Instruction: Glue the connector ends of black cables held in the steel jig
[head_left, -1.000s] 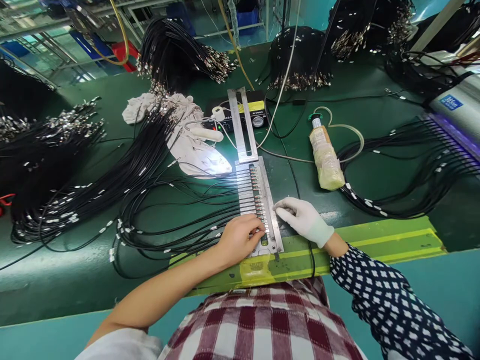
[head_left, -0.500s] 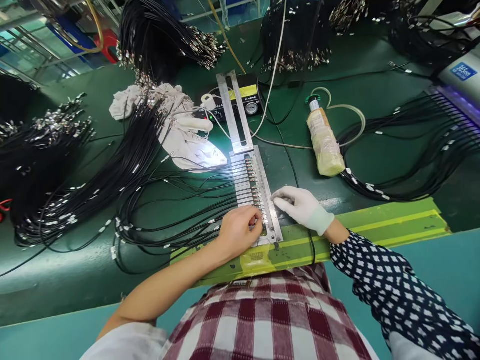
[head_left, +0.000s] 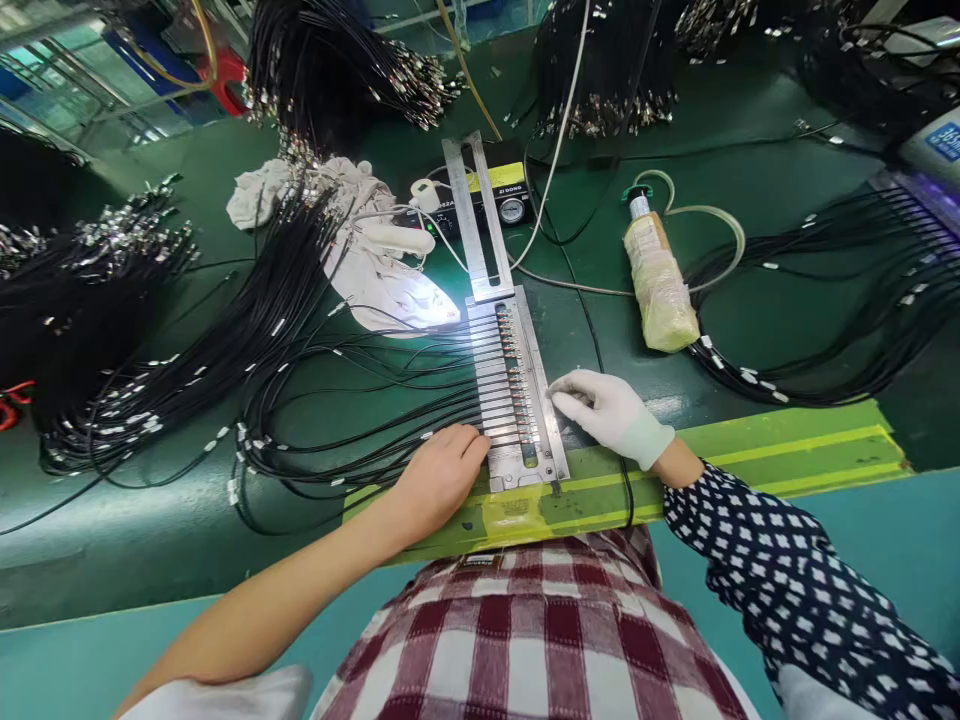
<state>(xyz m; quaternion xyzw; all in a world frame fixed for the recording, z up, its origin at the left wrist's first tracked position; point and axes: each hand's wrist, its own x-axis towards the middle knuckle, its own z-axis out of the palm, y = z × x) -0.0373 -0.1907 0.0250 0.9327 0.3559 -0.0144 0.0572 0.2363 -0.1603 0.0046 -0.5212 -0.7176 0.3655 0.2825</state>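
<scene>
A slotted metal fixture [head_left: 517,385] lies on the green table, with several black cables [head_left: 390,400] laid side by side in its grooves. My bare left hand [head_left: 439,475] rests on the cables just left of the fixture's near end, fingers loosely curled; whether it pinches a cable I cannot tell. My right hand [head_left: 604,405], in a white glove, lies flat against the fixture's right edge, fingertips touching the metal.
A wrapped bottle with a tube [head_left: 660,285] lies to the right. A white cloth [head_left: 375,275] and a small gauge box [head_left: 499,200] sit behind the fixture. Big bundles of black cables [head_left: 127,330] cover the left and back. A yellow-green strip [head_left: 750,450] marks the near table edge.
My left hand has slid left off the fixture's near end onto the cables beside it. The gloved right hand has stayed at the fixture's right edge.
</scene>
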